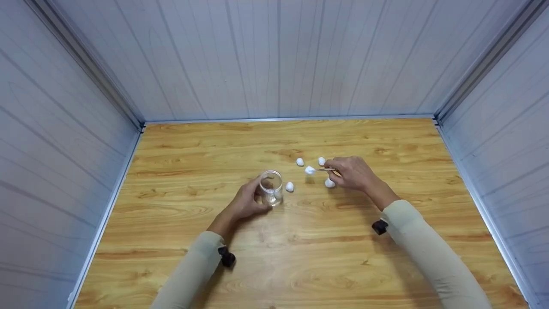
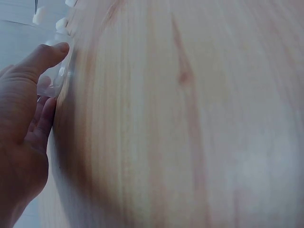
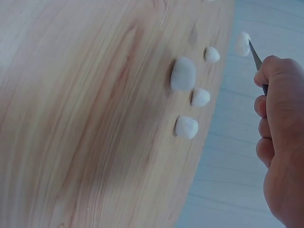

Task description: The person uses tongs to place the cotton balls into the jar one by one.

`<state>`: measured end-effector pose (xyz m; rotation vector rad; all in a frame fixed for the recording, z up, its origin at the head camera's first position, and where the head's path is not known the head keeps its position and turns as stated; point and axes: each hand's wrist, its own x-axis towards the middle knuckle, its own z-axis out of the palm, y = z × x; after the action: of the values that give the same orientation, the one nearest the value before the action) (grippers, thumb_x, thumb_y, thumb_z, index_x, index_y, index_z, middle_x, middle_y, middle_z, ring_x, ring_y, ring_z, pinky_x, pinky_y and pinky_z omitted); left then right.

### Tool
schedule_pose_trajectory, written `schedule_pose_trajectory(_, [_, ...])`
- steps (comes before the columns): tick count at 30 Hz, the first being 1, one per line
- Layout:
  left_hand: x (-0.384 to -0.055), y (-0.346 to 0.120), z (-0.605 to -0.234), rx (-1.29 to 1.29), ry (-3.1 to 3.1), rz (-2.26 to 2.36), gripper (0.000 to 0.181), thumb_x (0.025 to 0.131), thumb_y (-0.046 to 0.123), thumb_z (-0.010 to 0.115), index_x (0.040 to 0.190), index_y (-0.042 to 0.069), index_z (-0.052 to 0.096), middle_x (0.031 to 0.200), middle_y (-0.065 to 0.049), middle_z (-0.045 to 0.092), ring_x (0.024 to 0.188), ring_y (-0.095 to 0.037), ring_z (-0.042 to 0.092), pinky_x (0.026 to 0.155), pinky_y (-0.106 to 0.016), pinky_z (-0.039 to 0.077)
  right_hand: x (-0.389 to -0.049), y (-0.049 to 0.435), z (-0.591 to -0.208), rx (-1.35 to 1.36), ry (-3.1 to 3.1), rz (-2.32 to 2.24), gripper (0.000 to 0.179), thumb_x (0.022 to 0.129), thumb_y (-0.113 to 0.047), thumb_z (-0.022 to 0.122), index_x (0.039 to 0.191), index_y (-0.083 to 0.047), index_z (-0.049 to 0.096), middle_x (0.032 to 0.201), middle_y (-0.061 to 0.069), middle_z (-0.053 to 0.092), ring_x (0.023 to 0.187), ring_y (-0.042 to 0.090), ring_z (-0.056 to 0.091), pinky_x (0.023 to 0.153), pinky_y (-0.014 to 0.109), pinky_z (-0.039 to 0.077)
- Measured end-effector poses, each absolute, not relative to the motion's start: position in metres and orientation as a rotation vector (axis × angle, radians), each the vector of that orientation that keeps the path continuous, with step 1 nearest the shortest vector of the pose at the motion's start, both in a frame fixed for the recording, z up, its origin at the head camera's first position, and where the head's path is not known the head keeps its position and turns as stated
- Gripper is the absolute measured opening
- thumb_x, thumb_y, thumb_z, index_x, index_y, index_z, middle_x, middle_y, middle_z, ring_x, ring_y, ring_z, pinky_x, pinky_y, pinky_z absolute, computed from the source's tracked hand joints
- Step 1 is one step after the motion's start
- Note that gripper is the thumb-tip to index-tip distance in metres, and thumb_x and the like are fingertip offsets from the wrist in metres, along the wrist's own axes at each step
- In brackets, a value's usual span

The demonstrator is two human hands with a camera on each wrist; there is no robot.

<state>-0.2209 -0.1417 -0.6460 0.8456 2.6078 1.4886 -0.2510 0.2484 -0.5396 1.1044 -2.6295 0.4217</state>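
My left hand [image 1: 248, 201] curls its thumb and fingers around a clear jar [image 1: 272, 198], which stands upright with its open mouth facing up. In the left wrist view the thumb lies along the near side of the jar wall. My right hand [image 1: 352, 172] pinches a pair of tweezers [image 1: 324, 169], pointing left. A white cotton ball [image 1: 309, 170] is caught in the tweezer tips, raised above the table in the right wrist view. Beneath and around that hand lie loose cotton balls [image 3: 183, 74] on the wood. Another cotton ball [image 1: 290, 186] sits just right of the jar.
The wood-grain table [image 1: 180, 257] is enclosed by pale panel walls [image 1: 257, 60] at the back and both sides. Toward the back, a cotton ball [image 1: 300, 162] lies left of another cotton ball [image 1: 321, 161]. Dark wrist cameras [image 1: 380, 227] are strapped at both sleeves.
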Motion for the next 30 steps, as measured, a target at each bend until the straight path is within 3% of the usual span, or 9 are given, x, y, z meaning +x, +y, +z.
schedule_pose_trajectory(8, [-0.223, -0.142, -0.646, 0.827, 2.583, 1.478, 0.094, 0.078, 0.018, 0.098, 0.162, 0.020, 0.055, 0.131, -0.011, 0.074, 0.110, -0.019, 0.067, 0.095, -0.033, 0.056, -0.252, 0.246, -0.536, 1.109, -2.615, 0.440, 0.015, 0.099, -0.010, 0.076, 0.113, -0.008, 0.081, 0.094, 0.011, 0.085, 0.060, 0.022, 0.063, 0.055, 0.045, 0.054])
schedule_pose_trajectory(21, [-0.208, -0.136, -0.611, 0.686, 2.535, 1.420, 0.093, 0.081, 0.007, 0.096, 0.163, 0.014, 0.053, 0.140, -0.015, 0.072, 0.115, -0.022, 0.064, 0.099, -0.031, 0.053, -0.253, 0.242, -0.533, 1.126, -2.563, 0.428, 0.013, 0.098, -0.009, 0.076, 0.111, -0.009, 0.080, 0.090, 0.010, 0.082, 0.057, 0.020, 0.060, 0.052, 0.042, 0.051])
schedule_pose_trajectory(30, [-0.210, -0.135, -0.611, 0.695, 2.540, 1.403, 0.090, 0.083, 0.008, 0.095, 0.162, 0.014, 0.053, 0.137, -0.013, 0.073, 0.111, -0.020, 0.063, 0.095, -0.028, 0.051, -0.252, 0.238, -0.524, 1.151, -2.529, 0.436, 0.008, 0.099, -0.008, 0.077, 0.107, -0.009, 0.079, 0.084, 0.009, 0.079, 0.055, 0.009, 0.044, 0.050, 0.032, 0.040])
